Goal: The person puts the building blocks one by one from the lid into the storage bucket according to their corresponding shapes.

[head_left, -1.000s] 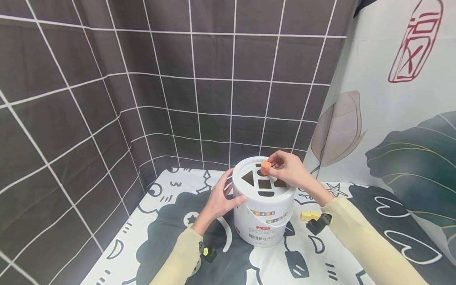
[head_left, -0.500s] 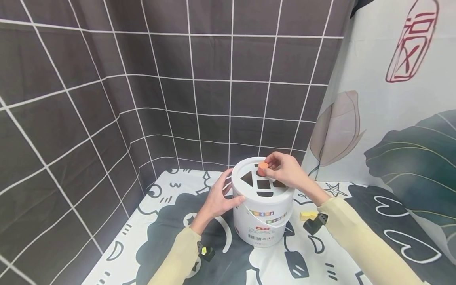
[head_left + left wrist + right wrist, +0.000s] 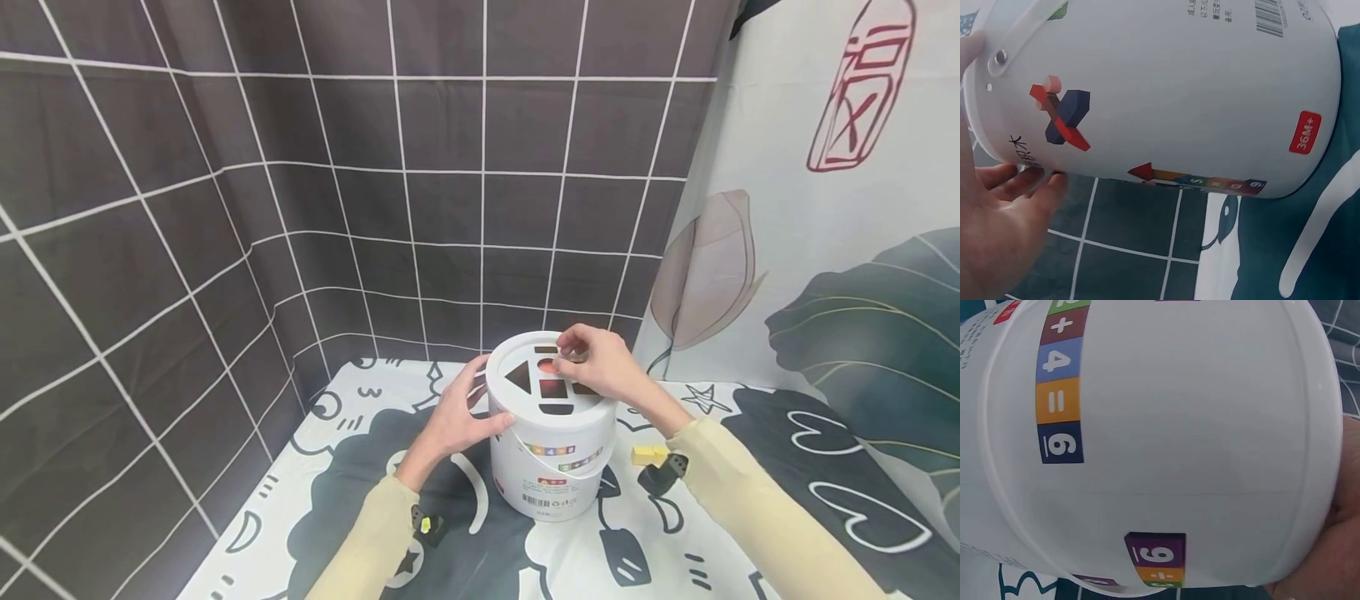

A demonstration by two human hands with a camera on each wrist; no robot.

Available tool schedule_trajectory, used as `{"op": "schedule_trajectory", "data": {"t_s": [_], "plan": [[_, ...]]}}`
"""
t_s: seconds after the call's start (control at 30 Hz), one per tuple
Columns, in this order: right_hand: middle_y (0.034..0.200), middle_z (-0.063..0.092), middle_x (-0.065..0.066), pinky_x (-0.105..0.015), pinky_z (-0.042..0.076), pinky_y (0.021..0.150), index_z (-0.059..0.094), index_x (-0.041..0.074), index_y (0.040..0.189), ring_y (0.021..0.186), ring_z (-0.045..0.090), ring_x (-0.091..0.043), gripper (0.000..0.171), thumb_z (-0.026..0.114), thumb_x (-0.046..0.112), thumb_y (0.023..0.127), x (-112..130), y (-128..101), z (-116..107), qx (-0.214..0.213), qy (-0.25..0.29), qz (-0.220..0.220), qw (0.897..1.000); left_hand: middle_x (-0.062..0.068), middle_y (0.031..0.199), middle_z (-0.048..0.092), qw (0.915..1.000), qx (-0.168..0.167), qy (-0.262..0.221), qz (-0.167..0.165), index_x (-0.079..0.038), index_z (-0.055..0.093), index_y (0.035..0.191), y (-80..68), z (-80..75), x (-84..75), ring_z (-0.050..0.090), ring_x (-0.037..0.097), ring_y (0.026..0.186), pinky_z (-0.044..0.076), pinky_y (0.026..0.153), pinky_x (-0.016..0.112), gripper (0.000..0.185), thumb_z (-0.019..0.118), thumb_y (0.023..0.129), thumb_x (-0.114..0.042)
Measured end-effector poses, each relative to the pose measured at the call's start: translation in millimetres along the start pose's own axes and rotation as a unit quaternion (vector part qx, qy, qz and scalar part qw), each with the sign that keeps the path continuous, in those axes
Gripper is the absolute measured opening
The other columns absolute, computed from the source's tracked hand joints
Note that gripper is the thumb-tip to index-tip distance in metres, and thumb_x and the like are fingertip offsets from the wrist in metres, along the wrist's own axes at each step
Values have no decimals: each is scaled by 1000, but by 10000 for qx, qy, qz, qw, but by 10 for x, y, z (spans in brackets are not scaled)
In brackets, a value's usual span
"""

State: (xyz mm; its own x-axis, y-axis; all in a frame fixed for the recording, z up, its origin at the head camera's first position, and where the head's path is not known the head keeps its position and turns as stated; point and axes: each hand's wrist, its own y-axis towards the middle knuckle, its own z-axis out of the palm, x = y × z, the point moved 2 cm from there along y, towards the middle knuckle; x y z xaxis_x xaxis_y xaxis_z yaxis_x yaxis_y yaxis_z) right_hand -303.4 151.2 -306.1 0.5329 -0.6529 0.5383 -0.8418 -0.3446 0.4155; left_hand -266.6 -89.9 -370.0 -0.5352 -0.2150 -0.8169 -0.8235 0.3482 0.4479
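Seen from the head camera: white bucket (image 3: 555, 433) upright on a cartoon-print mat (image 3: 360, 500), lid cut with shape holes. Left hand (image 3: 461, 417) pressed flat against the bucket's left wall, fingers spread wide, thumb on the front. Right hand (image 3: 600, 367) resting on the lid, fingertips bent over an orange block (image 3: 550, 365) sunk almost flush into the round hole; whether pinched or merely pressed, cannot tell. Yellow block (image 3: 649, 454) lying on the mat just right of the bucket, beside the right sleeve.

From the left wrist: bucket wall filling the frame, relaxed fingers (image 3: 1016, 187) touching it near the rim.

From the right wrist: bucket wall close up, edge of the palm (image 3: 1335, 556) against the lid rim.
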Motion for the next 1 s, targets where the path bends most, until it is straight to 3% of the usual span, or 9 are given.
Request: {"op": "schedule_trajectory", "data": {"t_s": [0.1, 0.23, 0.33, 0.5, 0.63, 0.8, 1.0], "plan": [[100, 69, -11, -49, 54, 85, 65, -1, 110, 96, 64, -31, 27, 71, 15, 88, -24, -62, -79, -105, 68, 79, 9999, 29, 152, 34, 10000, 69, 46, -16, 9, 27, 151, 10, -5, -31, 38, 46, 137, 35, 114, 49, 92, 78, 77, -10], [103, 69, -15, -48, 53, 86, 64, -3, 113, 96, 63, -32, 28, 67, 16, 93, -142, -208, -256, -361, 173, 247, 9989, 26, 154, 34, 9999, 89, 112, 79, 5, 27, 153, 41, -6, 40, 39, 43, 138, 35, 114, 48, 95, 81, 76, -12], [104, 68, -18, -46, 52, 84, 63, -5, 114, 96, 62, -33, 28, 65, 16, 95, -325, -365, -392, -595, 183, 383, 9973, 20, 154, 37, 9997, 87, 189, 116, -2, 30, 154, 53, -16, 94, 41, 38, 138, 37, 114, 44, 96, 83, 76, -17], [108, 65, -22, -46, 52, 79, 61, -5, 118, 100, 59, -37, 32, 61, 20, 99, -726, -723, -544, -728, -100, 977, 9925, 13, 153, 40, 9996, 59, 250, 69, -7, 33, 154, 47, -37, 111, 43, 31, 138, 39, 113, 37, 96, 84, 75, -24], [107, 64, -26, -48, 53, 77, 60, -9, 118, 99, 59, -41, 34, 61, 20, 98, -1080, -1036, -564, -727, -458, 1432, 9860, 17, 151, 41, 9996, 26, 267, 116, -4, 34, 153, 49, -41, 91, 44, 35, 136, 40, 112, 41, 95, 85, 75, -22], [103, 64, -26, -42, 54, 71, 59, -12, 116, 95, 61, -42, 36, 64, 19, 97, -1460, -1339, -534, -732, -618, 1783, 9793, 25, 147, 43, 9995, -84, 263, 182, 2, 36, 150, 72, -47, 89, 44, 45, 133, 40, 111, 51, 92, 85, 74, -14], [99, 65, -25, -45, 56, 61, 60, -10, 112, 90, 62, -40, 35, 65, 19, 94, -1900, -1576, -434, -745, -649, 2098, 9727, 19, 145, 46, 9991, -106, 405, 18, -1, 39, 148, 86, -49, 81, 46, 38, 134, 40, 112, 42, 90, 85, 74, -23]]}}
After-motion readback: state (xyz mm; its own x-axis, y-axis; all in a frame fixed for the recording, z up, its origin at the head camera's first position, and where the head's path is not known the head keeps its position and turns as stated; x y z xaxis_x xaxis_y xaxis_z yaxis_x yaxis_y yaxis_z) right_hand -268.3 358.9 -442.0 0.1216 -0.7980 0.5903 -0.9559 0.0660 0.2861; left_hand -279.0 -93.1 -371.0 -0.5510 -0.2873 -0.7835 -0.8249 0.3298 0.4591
